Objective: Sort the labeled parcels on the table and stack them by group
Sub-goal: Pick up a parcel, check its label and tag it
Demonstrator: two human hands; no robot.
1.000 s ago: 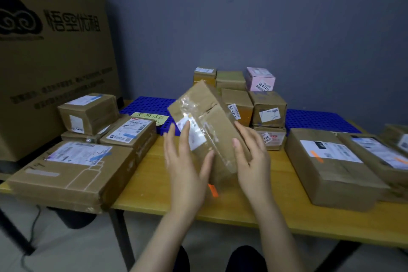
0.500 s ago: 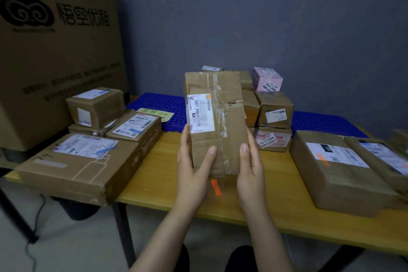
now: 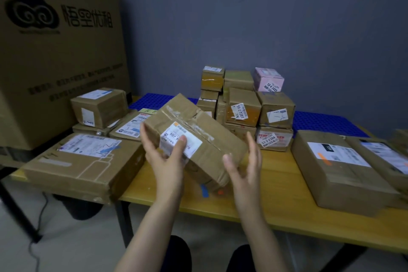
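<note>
I hold a brown taped parcel (image 3: 205,130) tilted above the yellow table (image 3: 276,201), its white label (image 3: 174,137) facing me. My left hand (image 3: 165,161) grips its left end with the thumb on the label. Cupped round the lower right end is my right hand (image 3: 245,172), thumb in front and fingers spread behind. To the left lie a large flat parcel (image 3: 77,161), a small box (image 3: 99,106) and a flat labelled parcel (image 3: 130,126). At the back is a stack of small parcels (image 3: 242,108) with a pink box (image 3: 268,79) on top. Two big parcels (image 3: 337,168) lie at the right.
A huge printed carton (image 3: 55,51) stands at the far left beside the table. A blue studded mat (image 3: 326,121) covers the table's back part, with a yellow note (image 3: 150,111) on it. Blue and orange tape marks (image 3: 204,190) sit near the front edge. My knees are below.
The parcel was upright with its label facing me; now it is turned and tilted down to the right. My right hand has shifted to its lower right end.
</note>
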